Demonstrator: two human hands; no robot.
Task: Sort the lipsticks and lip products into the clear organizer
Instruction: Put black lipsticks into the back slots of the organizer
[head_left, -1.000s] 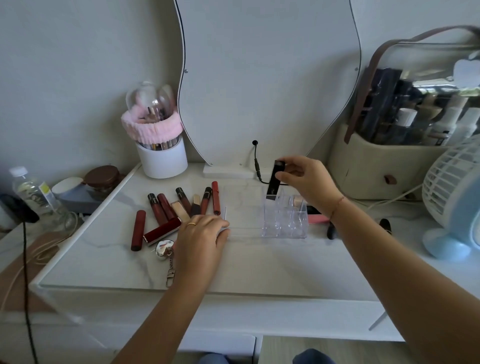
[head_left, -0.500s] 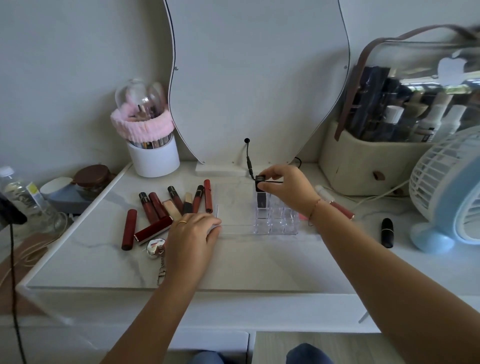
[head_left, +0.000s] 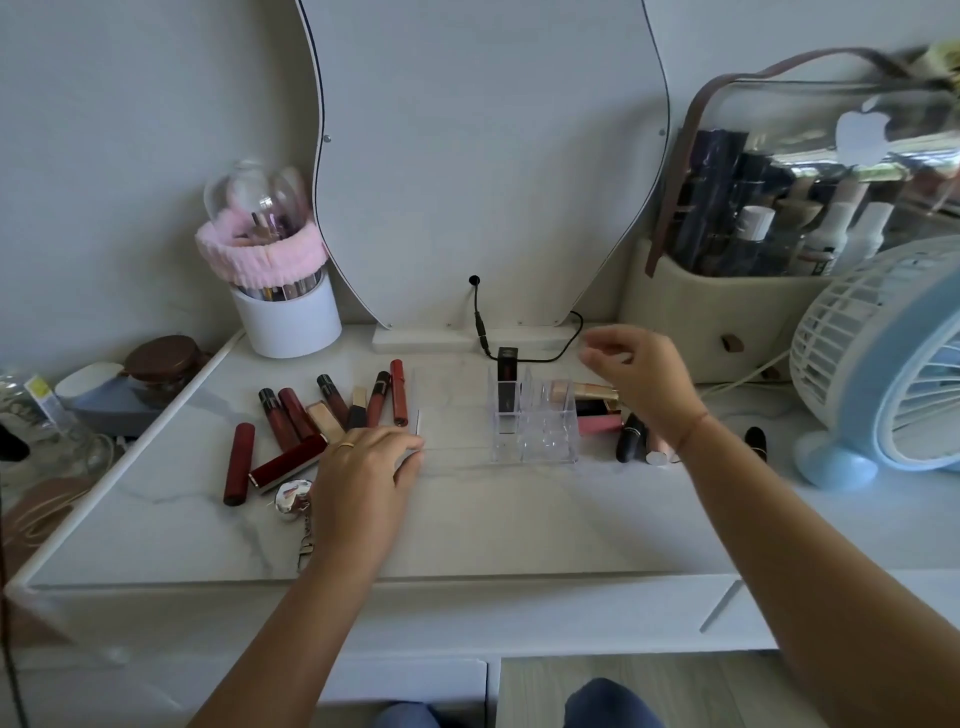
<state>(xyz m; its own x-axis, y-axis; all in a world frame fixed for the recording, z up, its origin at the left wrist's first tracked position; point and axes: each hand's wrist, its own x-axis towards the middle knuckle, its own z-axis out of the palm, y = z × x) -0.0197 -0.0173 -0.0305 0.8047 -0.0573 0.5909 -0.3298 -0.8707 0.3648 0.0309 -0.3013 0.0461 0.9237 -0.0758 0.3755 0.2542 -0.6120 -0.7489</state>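
The right hand (head_left: 639, 384) hangs empty and relaxed at the organizer's (head_left: 540, 441) 2 o'clock, the left hand (head_left: 363, 467) lies flat, and the tubes (head_left: 398, 392) at 9 o'clock look light and slick, so pinch mid-barrel.

black lipstick (head_left: 506, 382) upright in clear organizer (head_left: 540, 444), back-left slot | right hand (head_left: 641, 374) empty, loosely curled, above organizer's right | left hand (head_left: 363, 467) flat on tabletop (head_left: 519, 519) by lip glosses (head_left: 332, 402)

The desk (head_left: 467, 525) was white marble with grey veins; the lipsticks (head_left: 296, 415) dark red; the fan (head_left: 883, 374) light blue.
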